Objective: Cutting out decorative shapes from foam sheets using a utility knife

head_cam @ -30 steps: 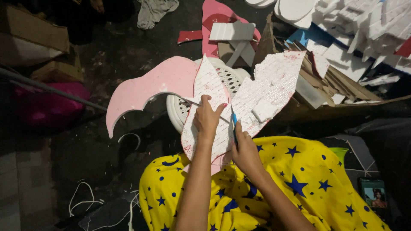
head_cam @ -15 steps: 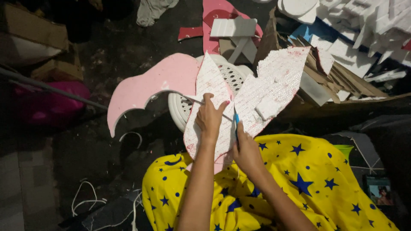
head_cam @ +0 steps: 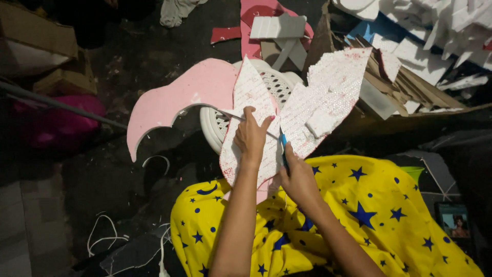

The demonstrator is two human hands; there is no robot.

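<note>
A wing-shaped foam sheet [head_cam: 328, 97], white with a glittery dotted face, rests on my lap and on a white plastic stool [head_cam: 218, 123]. A pink foam wing [head_cam: 179, 100] spreads to its left. My left hand [head_cam: 251, 136] presses flat on the narrow left lobe of the sheet. My right hand [head_cam: 297, 179] grips a blue-handled cutter [head_cam: 283, 146] whose blade sits in the gap between the two lobes. A yellow cloth with blue stars [head_cam: 359, 210] covers my legs.
Cardboard and white foam scraps [head_cam: 435, 31] pile up at the upper right. Red and grey foam offcuts [head_cam: 277, 25] lie beyond the stool. A magenta bag [head_cam: 56, 125] and cardboard boxes [head_cam: 36, 46] sit left. Thin white strips [head_cam: 102, 236] litter the dark floor. A phone [head_cam: 453, 220] lies lower right.
The view has shifted slightly. My hands stay on the sheet; the right hand with the cutter has edged a little along the gap between the lobes.
</note>
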